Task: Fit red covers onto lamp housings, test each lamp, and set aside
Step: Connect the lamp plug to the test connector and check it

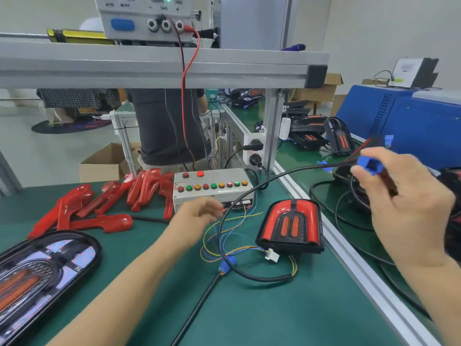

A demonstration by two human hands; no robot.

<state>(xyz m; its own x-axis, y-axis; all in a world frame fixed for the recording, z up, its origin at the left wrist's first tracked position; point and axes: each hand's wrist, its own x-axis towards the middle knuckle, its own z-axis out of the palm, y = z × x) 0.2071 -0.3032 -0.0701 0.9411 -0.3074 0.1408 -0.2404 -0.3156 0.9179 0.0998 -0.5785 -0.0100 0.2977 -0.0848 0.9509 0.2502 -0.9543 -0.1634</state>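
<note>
Item: covered lamp (290, 227), centre right of frame, face up on the green bench mat (274, 315); red cover fitted over its black housing. Probably light, rigid moulded plastic with a glossy, slippery face; best lifted by the black rim, sparing the trailing black cable (252, 274).
Spare red covers (104, 203): heaped, centre left.
Right hand (404, 196): upper right, thumb and forefinger pinching a blue connector (371, 166) on the cable's end.
Left hand (202, 211): loosely curled before the test box (212, 188); blurred, apparently holding nothing.
</note>
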